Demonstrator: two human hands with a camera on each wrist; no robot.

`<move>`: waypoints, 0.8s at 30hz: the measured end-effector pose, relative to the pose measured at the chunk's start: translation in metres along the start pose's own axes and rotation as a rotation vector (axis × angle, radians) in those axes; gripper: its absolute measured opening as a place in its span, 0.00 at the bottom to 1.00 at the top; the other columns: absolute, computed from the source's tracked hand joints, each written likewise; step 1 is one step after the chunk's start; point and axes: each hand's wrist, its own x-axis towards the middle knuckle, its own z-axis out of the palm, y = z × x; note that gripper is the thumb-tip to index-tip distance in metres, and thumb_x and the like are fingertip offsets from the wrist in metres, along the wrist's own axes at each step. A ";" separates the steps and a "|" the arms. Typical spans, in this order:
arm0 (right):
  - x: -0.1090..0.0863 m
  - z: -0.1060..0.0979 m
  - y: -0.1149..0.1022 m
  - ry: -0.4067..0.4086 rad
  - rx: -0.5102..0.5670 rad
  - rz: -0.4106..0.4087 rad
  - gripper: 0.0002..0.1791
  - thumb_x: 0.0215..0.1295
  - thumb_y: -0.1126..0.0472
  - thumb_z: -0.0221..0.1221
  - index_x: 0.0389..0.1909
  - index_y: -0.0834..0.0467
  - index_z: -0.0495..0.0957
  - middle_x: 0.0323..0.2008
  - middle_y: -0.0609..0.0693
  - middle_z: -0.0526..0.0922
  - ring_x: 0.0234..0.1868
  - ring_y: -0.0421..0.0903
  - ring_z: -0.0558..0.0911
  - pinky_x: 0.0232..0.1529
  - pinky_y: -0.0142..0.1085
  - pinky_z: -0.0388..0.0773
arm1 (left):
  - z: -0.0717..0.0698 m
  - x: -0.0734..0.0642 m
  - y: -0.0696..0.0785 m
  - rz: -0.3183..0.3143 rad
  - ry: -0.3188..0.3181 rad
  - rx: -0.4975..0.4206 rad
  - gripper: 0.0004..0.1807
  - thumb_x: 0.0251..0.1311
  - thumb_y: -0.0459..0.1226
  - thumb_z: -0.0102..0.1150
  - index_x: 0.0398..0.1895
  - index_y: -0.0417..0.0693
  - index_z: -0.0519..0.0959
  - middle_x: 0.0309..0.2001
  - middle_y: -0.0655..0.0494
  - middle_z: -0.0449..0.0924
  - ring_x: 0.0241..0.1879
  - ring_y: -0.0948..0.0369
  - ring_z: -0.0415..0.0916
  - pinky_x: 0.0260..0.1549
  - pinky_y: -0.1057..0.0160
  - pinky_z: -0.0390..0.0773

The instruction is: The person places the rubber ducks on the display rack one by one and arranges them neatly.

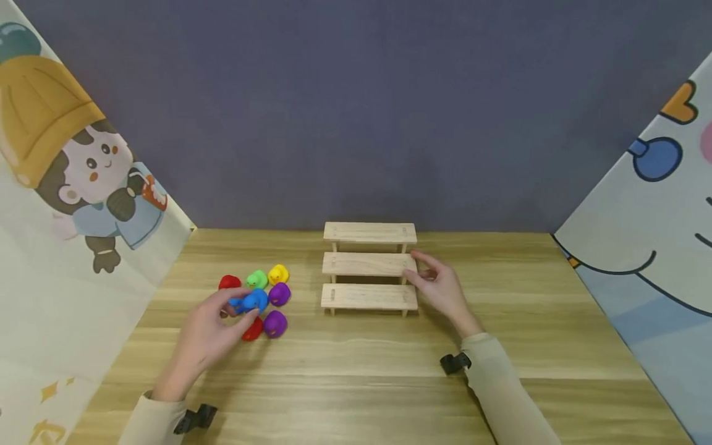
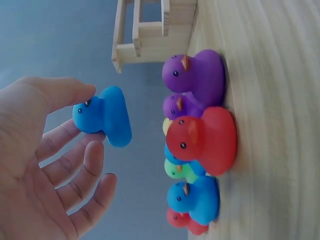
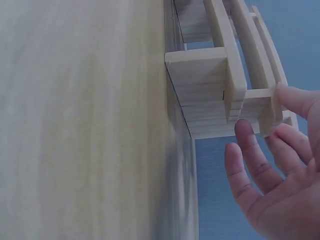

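Observation:
My left hand (image 1: 207, 329) pinches a blue rubber duck (image 2: 114, 117) between thumb and fingers, held above the table. Beneath and beside it stand several more ducks: a red duck (image 2: 210, 142), a purple duck (image 2: 207, 75), a green duck (image 1: 257, 279), a yellow duck (image 1: 279, 274) and another blue duck (image 2: 202, 200). At the middle of the table is a three-tier wooden stand (image 1: 369, 296). My right hand (image 1: 443, 290) grips the right end of its middle step, thumb on the front edge and a finger at the back.
The wooden table (image 1: 356, 383) meets a dark blue-grey back wall (image 1: 356, 111) behind the stand. Cartoon-printed panels rise at the left (image 1: 33, 247) and right (image 1: 639, 247). Each wrist carries a small black camera.

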 end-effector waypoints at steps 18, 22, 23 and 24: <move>-0.001 0.001 0.005 0.026 0.005 -0.036 0.31 0.69 0.41 0.71 0.70 0.45 0.81 0.74 0.44 0.77 0.47 0.52 0.89 0.38 0.34 0.85 | 0.015 0.039 0.038 0.134 -0.071 -0.027 0.22 0.63 0.46 0.75 0.59 0.52 0.86 0.52 0.53 0.89 0.38 0.55 0.85 0.33 0.60 0.80; -0.001 0.002 0.004 0.031 0.012 -0.039 0.29 0.69 0.43 0.71 0.68 0.48 0.82 0.74 0.46 0.78 0.47 0.53 0.89 0.39 0.32 0.85 | 0.019 0.049 0.048 0.177 -0.084 -0.049 0.22 0.65 0.47 0.74 0.60 0.54 0.86 0.52 0.54 0.89 0.39 0.56 0.83 0.32 0.63 0.78; -0.001 0.003 0.004 0.030 0.015 -0.042 0.29 0.69 0.44 0.71 0.68 0.49 0.82 0.74 0.47 0.78 0.47 0.53 0.90 0.40 0.32 0.85 | 0.021 0.051 0.050 0.187 -0.084 -0.054 0.22 0.65 0.47 0.74 0.60 0.54 0.86 0.51 0.54 0.89 0.38 0.57 0.83 0.31 0.63 0.77; -0.001 0.003 0.005 0.029 0.016 -0.045 0.29 0.69 0.44 0.71 0.68 0.49 0.82 0.74 0.47 0.78 0.47 0.53 0.90 0.40 0.32 0.84 | 0.023 0.054 0.052 0.197 -0.083 -0.055 0.21 0.66 0.47 0.73 0.60 0.54 0.86 0.50 0.55 0.89 0.38 0.58 0.82 0.31 0.63 0.77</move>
